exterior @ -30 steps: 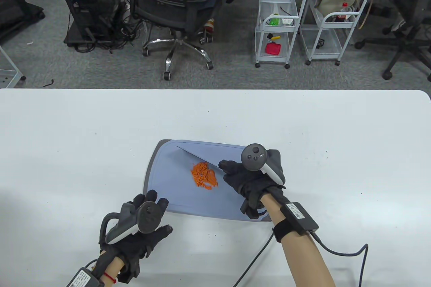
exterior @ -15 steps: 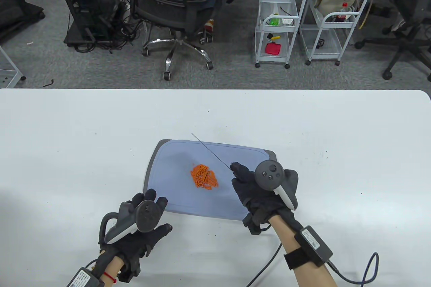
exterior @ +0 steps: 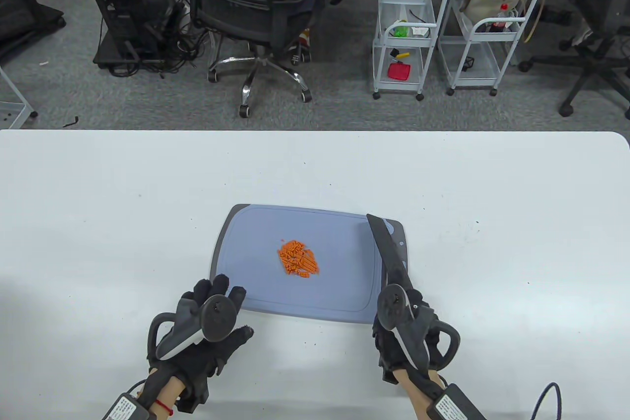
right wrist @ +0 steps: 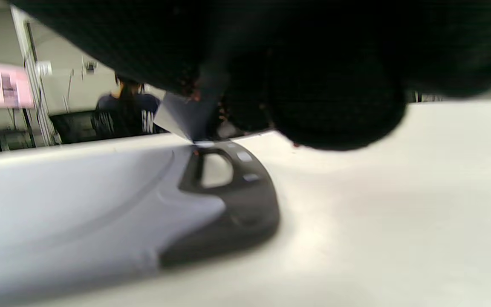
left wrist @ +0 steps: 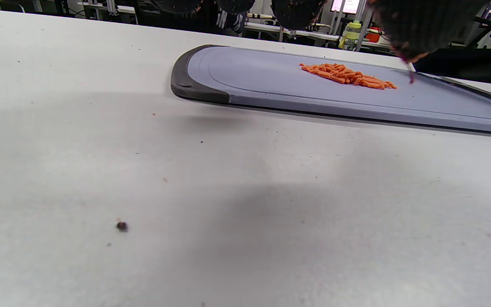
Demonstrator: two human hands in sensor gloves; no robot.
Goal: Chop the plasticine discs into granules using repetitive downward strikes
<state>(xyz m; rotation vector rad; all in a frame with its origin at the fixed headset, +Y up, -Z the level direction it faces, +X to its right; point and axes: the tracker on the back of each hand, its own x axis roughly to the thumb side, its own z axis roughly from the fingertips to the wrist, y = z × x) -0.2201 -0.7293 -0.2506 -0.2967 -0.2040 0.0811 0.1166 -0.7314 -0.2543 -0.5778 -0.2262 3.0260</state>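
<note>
The orange plasticine granules (exterior: 298, 264) lie heaped mid-way on the blue-grey plastic cutting board (exterior: 256, 242); the right hand (exterior: 406, 336) grips the dark-bladed kitchen knife (exterior: 389, 252) along the board's right edge, apparently parking it; the left hand (exterior: 204, 336) rests spread and holds nothing, just off the board's near-left corner, perhaps steadying.

A flat grey-blue plastic cutting board (left wrist: 271, 81) with a dark rubber end lies on the white table (left wrist: 186, 204). A low heap of orange plasticine granules (left wrist: 348, 76) sits on the board. Black gloved fingertips (left wrist: 420, 25) hang above the board's far side.
</note>
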